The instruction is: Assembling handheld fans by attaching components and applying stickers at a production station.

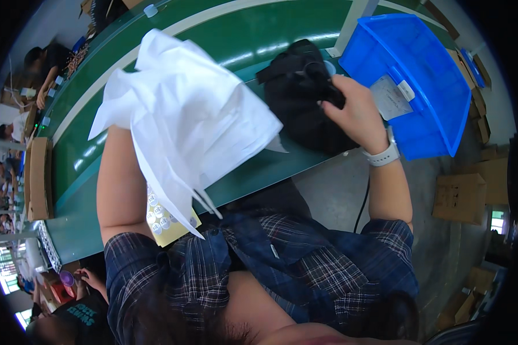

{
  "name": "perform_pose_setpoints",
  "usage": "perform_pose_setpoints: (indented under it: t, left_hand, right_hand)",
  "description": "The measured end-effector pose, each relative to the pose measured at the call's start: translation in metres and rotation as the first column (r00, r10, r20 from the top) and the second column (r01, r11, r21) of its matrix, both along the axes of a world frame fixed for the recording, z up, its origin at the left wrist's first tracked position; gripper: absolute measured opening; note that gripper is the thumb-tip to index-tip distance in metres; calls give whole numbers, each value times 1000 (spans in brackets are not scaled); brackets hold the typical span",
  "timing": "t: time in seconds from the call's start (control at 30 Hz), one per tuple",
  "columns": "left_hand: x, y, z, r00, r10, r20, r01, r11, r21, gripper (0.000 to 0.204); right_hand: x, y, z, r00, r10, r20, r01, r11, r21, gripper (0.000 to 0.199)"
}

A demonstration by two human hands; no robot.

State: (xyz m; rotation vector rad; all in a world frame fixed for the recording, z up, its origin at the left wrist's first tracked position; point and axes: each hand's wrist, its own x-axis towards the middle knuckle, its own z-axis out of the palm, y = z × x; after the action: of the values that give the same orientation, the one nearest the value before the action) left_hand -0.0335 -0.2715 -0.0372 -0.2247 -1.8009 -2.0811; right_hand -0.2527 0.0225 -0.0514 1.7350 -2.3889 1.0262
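Right hand pinches the black bundle from its right!
Left hand's grip? Can't tell, white fabric hides it.

Print on round stickers, black shirt, carton (faint).

Looking at a long green bench, shiny on top and split lengthwise by a pale strip. Got a bunched-up black fabric item resting toward the right end, a yellow sticker sheet right at the near edge, a brown carton off left, plus a little whitish cap way over on the far side.
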Motion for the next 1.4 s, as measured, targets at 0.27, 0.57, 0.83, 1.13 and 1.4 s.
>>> perform_pose_setpoints:
  t: [0.27, 0.57, 0.83, 1.13, 1.4]
  left_hand:
    - [-94, -9, -104, 792, -320, 520, 427, 899, -96, 48]
    - [-92, -97, -120, 794, 351, 497, 430, 254, -867, 53]
    - [-176, 4, -89, 843, 216, 493, 386, 398, -832, 47]
    - [-95, -14, -87, 725, 671, 153, -68, 292, -954, 60]
    - [252, 9, -32, 760, 621, 193, -349, 640, -685, 45]
  right_hand:
    - [-45, 4, 8, 984, -157, -80, 149, 984, -96, 29]
    - [-59, -38, 28, 973, -50, -226, 43, 998, -38, 37]
    - [-52, -24, 77, 990, -82, -119, 87, 996, 34, 36]
    - [-30, -52, -5, 997, -29, -72, 35, 995, 89, 39]
    - [-1, -50, 25, 715, 53, -697, -28, 998, 48, 47]
